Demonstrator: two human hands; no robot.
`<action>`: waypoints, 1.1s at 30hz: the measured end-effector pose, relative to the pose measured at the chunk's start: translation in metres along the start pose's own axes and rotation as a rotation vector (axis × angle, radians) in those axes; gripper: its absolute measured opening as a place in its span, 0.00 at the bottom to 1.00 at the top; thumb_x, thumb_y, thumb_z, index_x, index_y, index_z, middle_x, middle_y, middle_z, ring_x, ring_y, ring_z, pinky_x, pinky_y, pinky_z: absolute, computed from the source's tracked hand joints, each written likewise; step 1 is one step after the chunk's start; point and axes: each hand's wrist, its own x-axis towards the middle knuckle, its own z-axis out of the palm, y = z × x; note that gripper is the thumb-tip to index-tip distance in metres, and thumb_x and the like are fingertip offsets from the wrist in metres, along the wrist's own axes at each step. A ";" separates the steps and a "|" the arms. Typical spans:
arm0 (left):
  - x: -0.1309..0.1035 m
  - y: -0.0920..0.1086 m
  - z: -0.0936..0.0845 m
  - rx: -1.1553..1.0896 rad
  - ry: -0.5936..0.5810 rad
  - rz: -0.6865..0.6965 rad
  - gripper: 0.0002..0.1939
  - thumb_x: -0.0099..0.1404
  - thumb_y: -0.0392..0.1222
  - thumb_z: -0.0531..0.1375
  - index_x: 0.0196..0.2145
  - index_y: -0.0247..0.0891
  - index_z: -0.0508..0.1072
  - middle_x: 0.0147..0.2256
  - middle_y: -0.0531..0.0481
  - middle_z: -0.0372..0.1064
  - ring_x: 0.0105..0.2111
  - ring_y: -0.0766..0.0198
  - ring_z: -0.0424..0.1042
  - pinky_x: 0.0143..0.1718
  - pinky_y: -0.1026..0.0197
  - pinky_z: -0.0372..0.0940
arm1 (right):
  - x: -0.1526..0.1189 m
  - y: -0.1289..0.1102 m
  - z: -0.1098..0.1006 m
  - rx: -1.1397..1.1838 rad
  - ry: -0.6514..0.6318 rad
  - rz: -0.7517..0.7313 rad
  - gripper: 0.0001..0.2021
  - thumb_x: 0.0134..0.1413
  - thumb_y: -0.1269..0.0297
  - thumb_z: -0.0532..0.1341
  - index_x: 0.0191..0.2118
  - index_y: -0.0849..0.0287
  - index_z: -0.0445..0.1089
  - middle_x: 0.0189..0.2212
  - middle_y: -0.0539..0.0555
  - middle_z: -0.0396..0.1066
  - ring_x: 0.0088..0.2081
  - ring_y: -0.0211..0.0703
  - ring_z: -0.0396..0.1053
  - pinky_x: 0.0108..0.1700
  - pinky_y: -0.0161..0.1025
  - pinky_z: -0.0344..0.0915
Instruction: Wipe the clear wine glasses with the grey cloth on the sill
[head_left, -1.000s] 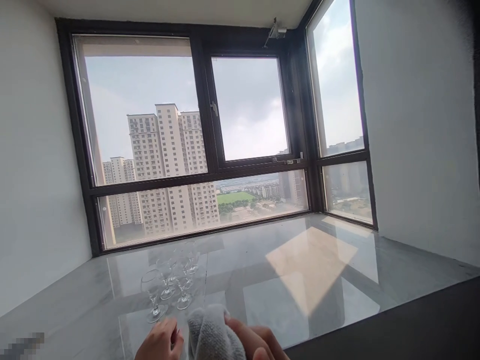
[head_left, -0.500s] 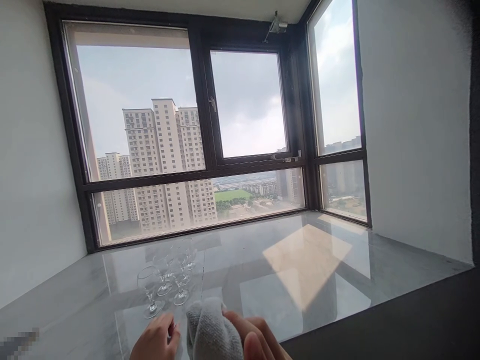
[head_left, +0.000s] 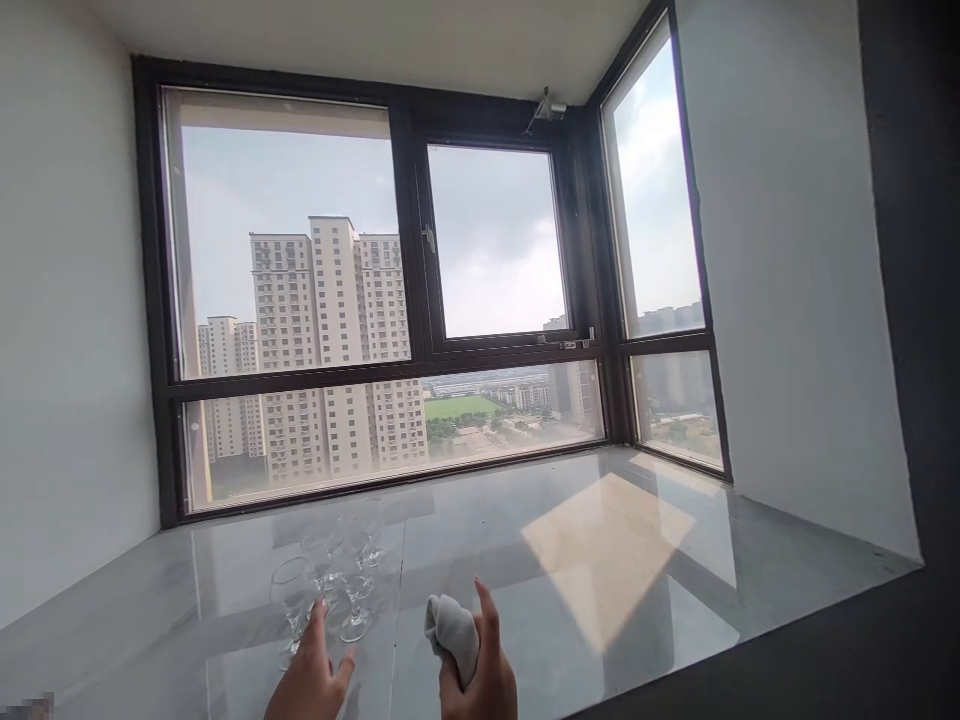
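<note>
The right hand [head_left: 484,670] has its grip closed around a folded grey cloth [head_left: 456,632], index finger pointing up, toward the front edge of the windowsill [head_left: 465,545]. The left hand [head_left: 309,680] has a fairly wide grip, thumb and index finger apart, beside several clear stemmed glasses [head_left: 356,592]. Its index finger overlaps the nearest glass [head_left: 289,585]; whether they touch, I cannot tell. The glasses stand upright in a cluster on the left half of the sill, reaching back toward its window edge, below the dark window frame [head_left: 300,380].
</note>
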 end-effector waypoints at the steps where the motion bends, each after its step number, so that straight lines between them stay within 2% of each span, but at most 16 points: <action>1: 0.002 0.001 0.001 -0.041 -0.024 0.007 0.38 0.63 0.52 0.51 0.67 0.39 0.45 0.63 0.39 0.60 0.46 0.54 0.74 0.44 0.56 0.68 | 0.000 -0.002 0.000 0.011 -0.007 0.019 0.31 0.53 0.59 0.57 0.63 0.55 0.59 0.33 0.58 0.78 0.33 0.55 0.79 0.30 0.40 0.74; 5: 0.014 0.009 0.005 -0.213 -0.068 -0.005 0.36 0.66 0.53 0.48 0.67 0.36 0.43 0.60 0.39 0.63 0.39 0.58 0.75 0.43 0.57 0.67 | 0.001 -0.018 -0.007 0.093 -0.089 0.072 0.29 0.55 0.61 0.55 0.63 0.56 0.58 0.38 0.59 0.77 0.38 0.51 0.78 0.35 0.39 0.73; 7: 0.020 0.012 0.009 -0.264 -0.053 -0.027 0.34 0.66 0.52 0.49 0.65 0.35 0.47 0.56 0.40 0.68 0.37 0.59 0.75 0.42 0.58 0.67 | 0.002 -0.022 -0.011 0.111 -0.111 0.068 0.29 0.54 0.61 0.55 0.63 0.56 0.57 0.38 0.59 0.77 0.37 0.51 0.78 0.35 0.39 0.73; 10: 0.025 0.017 0.016 -0.289 -0.030 -0.024 0.27 0.65 0.51 0.49 0.59 0.36 0.59 0.46 0.44 0.73 0.33 0.60 0.75 0.37 0.60 0.67 | 0.003 -0.017 -0.013 0.106 -0.078 0.033 0.30 0.52 0.62 0.56 0.63 0.54 0.58 0.37 0.56 0.76 0.35 0.50 0.77 0.35 0.39 0.73; 13: 0.025 0.020 0.024 -0.242 -0.074 0.095 0.19 0.64 0.48 0.50 0.48 0.39 0.68 0.38 0.48 0.74 0.32 0.60 0.74 0.38 0.60 0.66 | 0.004 -0.003 -0.009 0.110 -0.025 0.036 0.30 0.50 0.62 0.57 0.62 0.53 0.58 0.33 0.52 0.75 0.27 0.46 0.75 0.28 0.35 0.71; 17: 0.022 0.026 0.033 -0.184 -0.130 0.232 0.12 0.65 0.46 0.52 0.35 0.40 0.73 0.36 0.47 0.76 0.39 0.56 0.75 0.43 0.59 0.66 | 0.006 0.008 -0.003 0.094 0.006 0.077 0.29 0.49 0.60 0.56 0.60 0.54 0.59 0.29 0.50 0.73 0.23 0.44 0.72 0.22 0.34 0.67; 20: 0.019 0.045 0.037 -0.199 -0.094 0.337 0.14 0.67 0.46 0.50 0.35 0.40 0.74 0.35 0.45 0.76 0.39 0.55 0.75 0.44 0.58 0.67 | 0.008 0.009 -0.001 0.091 0.011 0.109 0.28 0.50 0.59 0.56 0.59 0.55 0.60 0.31 0.51 0.74 0.25 0.45 0.74 0.24 0.34 0.67; 24: 0.015 0.093 0.052 -0.319 -0.054 0.584 0.17 0.71 0.45 0.48 0.42 0.41 0.75 0.37 0.46 0.77 0.39 0.57 0.75 0.44 0.57 0.68 | 0.012 0.012 0.002 0.075 -0.006 0.123 0.29 0.50 0.60 0.55 0.60 0.55 0.59 0.34 0.53 0.76 0.30 0.48 0.76 0.31 0.36 0.70; 27: 0.013 0.124 0.068 -0.354 -0.002 0.713 0.16 0.69 0.39 0.49 0.45 0.42 0.75 0.42 0.45 0.77 0.43 0.56 0.75 0.46 0.57 0.68 | 0.016 0.021 0.004 0.065 -0.009 0.113 0.30 0.49 0.61 0.54 0.61 0.54 0.57 0.33 0.52 0.75 0.29 0.48 0.76 0.29 0.36 0.69; 30: 0.013 0.132 0.078 -0.306 0.030 0.753 0.17 0.66 0.33 0.50 0.45 0.42 0.76 0.41 0.45 0.78 0.42 0.57 0.76 0.44 0.57 0.69 | 0.022 0.031 0.005 -0.003 -0.002 0.120 0.31 0.48 0.61 0.54 0.61 0.52 0.56 0.33 0.51 0.75 0.28 0.48 0.76 0.26 0.36 0.68; 33: 0.013 0.125 0.077 -0.196 0.066 0.786 0.14 0.64 0.33 0.52 0.38 0.43 0.76 0.34 0.48 0.77 0.36 0.57 0.75 0.39 0.59 0.67 | 0.031 0.038 0.003 -0.048 0.028 0.134 0.31 0.48 0.62 0.54 0.61 0.51 0.55 0.36 0.52 0.76 0.30 0.50 0.77 0.27 0.37 0.69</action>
